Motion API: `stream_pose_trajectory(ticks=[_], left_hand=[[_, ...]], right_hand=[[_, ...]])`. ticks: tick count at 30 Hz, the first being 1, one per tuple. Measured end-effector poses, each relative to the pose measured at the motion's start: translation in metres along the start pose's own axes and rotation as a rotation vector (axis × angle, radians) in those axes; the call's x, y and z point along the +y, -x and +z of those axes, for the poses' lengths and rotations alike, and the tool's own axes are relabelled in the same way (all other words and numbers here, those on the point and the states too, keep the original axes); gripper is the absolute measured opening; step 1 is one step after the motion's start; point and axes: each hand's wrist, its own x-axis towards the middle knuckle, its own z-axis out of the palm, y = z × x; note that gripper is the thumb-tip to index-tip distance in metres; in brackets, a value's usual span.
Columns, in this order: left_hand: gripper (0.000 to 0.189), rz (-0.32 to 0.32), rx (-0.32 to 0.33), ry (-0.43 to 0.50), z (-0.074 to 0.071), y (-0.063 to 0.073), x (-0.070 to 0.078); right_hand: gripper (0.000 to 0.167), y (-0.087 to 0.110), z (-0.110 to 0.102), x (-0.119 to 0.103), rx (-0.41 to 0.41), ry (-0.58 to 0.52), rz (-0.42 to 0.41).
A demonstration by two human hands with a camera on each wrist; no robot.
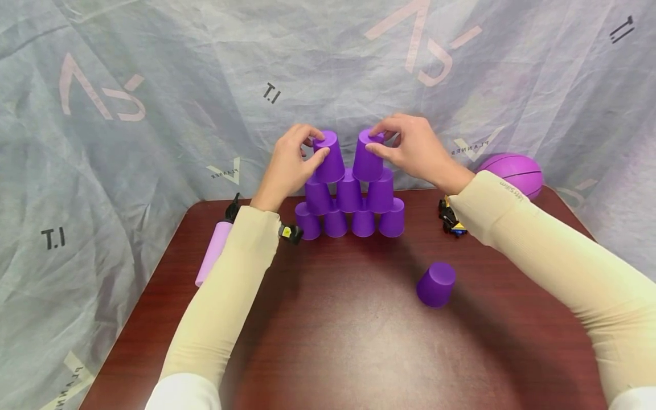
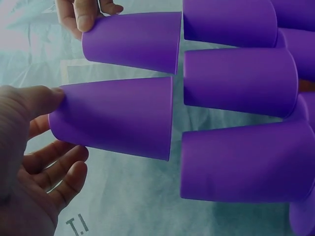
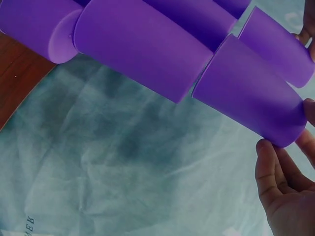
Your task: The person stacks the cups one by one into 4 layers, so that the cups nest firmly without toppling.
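A pyramid of upturned purple cups (image 1: 349, 208) stands at the back of the dark red table (image 1: 348, 341). My left hand (image 1: 314, 147) pinches the top of the upper left cup (image 1: 329, 159), seen close in the left wrist view (image 2: 118, 118) with my thumb (image 2: 29, 101) on its base. My right hand (image 1: 378, 142) pinches the top of the upper right cup (image 1: 367, 160), seen in the right wrist view (image 3: 248, 93) with my fingers (image 3: 268, 164) by its base. Both cups rest on the row of three below. One loose purple cup (image 1: 436, 284) stands upturned at front right.
A purple ball (image 1: 515, 171) lies at the back right corner, and a black and yellow toy (image 1: 451, 219) is beside my right sleeve. A lilac pump (image 1: 212, 250) lies along the left edge. A grey printed sheet (image 1: 154, 85) hangs behind the table.
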Motion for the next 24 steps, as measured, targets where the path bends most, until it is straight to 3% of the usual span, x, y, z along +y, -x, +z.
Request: stream_pose_trajectory(ticks=[16, 20, 24], left_hand=[[0.021, -0.040, -0.047, 0.013, 0.006, -0.004, -0.004], [0.026, -0.066, -0.052, 0.015, 0.005, -0.002, -0.007], [0.035, -0.072, -0.056, 0.030, 0.007, 0.001, -0.010]], right_hand=[[0.026, -0.002, 0.003, 0.006, -0.045, -0.008, 0.054], [0.030, 0.004, -0.001, 0.004, -0.035, 0.004, 0.031], [0.033, 0.021, -0.010, 0.001, 0.003, 0.015, -0.044]])
